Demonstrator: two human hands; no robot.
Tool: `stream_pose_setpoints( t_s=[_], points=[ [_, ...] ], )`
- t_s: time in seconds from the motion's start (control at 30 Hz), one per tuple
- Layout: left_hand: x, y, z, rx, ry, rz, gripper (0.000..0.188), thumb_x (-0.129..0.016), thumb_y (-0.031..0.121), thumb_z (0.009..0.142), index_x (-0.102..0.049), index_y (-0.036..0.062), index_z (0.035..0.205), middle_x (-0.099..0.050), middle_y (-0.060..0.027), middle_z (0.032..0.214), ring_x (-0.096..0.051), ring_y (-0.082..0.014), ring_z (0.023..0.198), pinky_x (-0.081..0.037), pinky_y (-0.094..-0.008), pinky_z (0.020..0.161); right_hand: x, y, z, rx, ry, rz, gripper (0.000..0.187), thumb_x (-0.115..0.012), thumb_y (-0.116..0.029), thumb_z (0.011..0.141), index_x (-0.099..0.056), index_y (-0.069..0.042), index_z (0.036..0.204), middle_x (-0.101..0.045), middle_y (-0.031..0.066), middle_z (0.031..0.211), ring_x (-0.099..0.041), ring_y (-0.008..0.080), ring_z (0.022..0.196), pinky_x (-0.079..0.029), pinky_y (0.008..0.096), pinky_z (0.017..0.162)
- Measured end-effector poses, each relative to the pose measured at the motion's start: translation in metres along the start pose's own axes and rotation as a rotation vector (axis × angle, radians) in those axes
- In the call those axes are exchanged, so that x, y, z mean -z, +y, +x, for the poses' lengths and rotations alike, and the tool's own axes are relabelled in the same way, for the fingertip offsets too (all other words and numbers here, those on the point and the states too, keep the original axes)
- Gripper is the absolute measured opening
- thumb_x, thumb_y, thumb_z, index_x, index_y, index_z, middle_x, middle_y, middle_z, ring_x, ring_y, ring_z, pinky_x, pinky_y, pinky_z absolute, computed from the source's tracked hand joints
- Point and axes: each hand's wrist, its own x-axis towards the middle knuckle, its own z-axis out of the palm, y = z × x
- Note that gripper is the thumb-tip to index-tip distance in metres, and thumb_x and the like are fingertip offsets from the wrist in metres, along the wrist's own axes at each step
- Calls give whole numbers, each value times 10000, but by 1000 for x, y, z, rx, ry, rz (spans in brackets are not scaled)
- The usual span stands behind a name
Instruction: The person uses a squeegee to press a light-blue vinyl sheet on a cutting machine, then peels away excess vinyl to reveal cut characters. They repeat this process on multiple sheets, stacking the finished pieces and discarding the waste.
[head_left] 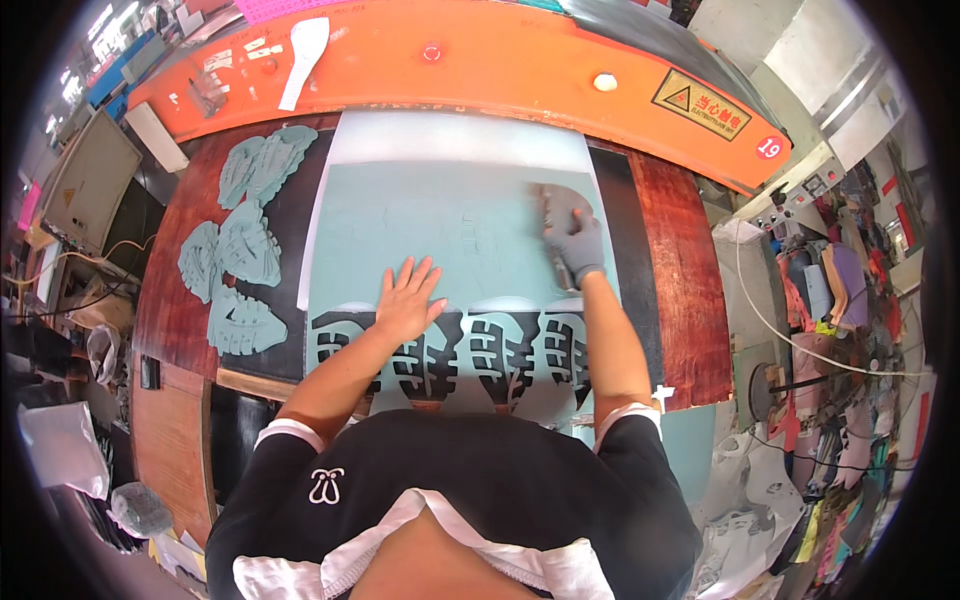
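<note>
A pale green sheet of material (420, 215) lies across the middle of the work surface. My bare left hand (405, 300) rests on its near part, palm down with the fingers spread. At the right side of the sheet, my right hand (578, 250), in a grey glove, grips a dark cutting die (560, 203), blurred by motion. Whether the die touches the sheet I cannot tell. The near end of the sheet (480, 385) has rows of shoe-part-shaped holes through which the black surface shows. Several cut green pieces (250, 245) lie stacked to the left.
An orange press beam (450, 65) spans the far side, with a white paper-like strip (305, 60) on it. Red-brown boards (690, 290) flank the black cutting surface (635, 250). Coloured scraps (830, 290) hang at the right beside a pale cable (770, 320).
</note>
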Motion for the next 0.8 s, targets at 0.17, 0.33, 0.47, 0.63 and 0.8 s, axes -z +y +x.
stream_pose_setpoints(
  t_s=[0.17,0.33,0.47,0.63,0.8],
  points=[
    [0,7,-1,-17,-1,16,603,-401,474,937,-303,150,1436,-205,-63,1525,-133,-296,1412,-116,-553,1111,67,61,8,-73,-23,552,812,-770,-283,664,-425,79,1303,-442,208,1301,-488,298,1168,-418,368,961],
    [-2,12,1,-12,-14,-13,599,-405,470,936,-307,151,1434,-217,-68,1521,-148,-299,1410,-121,-553,1111,145,117,-29,-125,136,-217,844,-722,-405,621,-455,-33,1330,-378,232,1379,-436,384,1226,-393,416,1001],
    [-7,16,2,-17,-13,-8,597,-410,462,935,-310,146,1433,-219,-72,1520,-150,-300,1409,-125,-558,1108,167,142,-75,-341,97,-652,847,-675,-456,602,-466,-99,1341,-362,196,1412,-419,380,1241,-380,448,1014],
    [-12,22,4,-24,11,35,584,-419,431,937,-312,135,1429,-223,-73,1517,-164,-303,1404,-144,-559,1102,137,138,-90,211,221,-575,713,-621,-514,725,-513,-55,1259,-462,219,1320,-401,384,1239,-370,461,991],
    [-18,30,5,-23,54,10,579,-417,442,936,-323,145,1424,-240,-78,1509,-178,-309,1398,-149,-559,1098,82,114,-84,510,120,-544,633,-601,-486,785,-542,2,1184,-506,209,1276,-440,371,1182,-338,478,971]
  ],
)
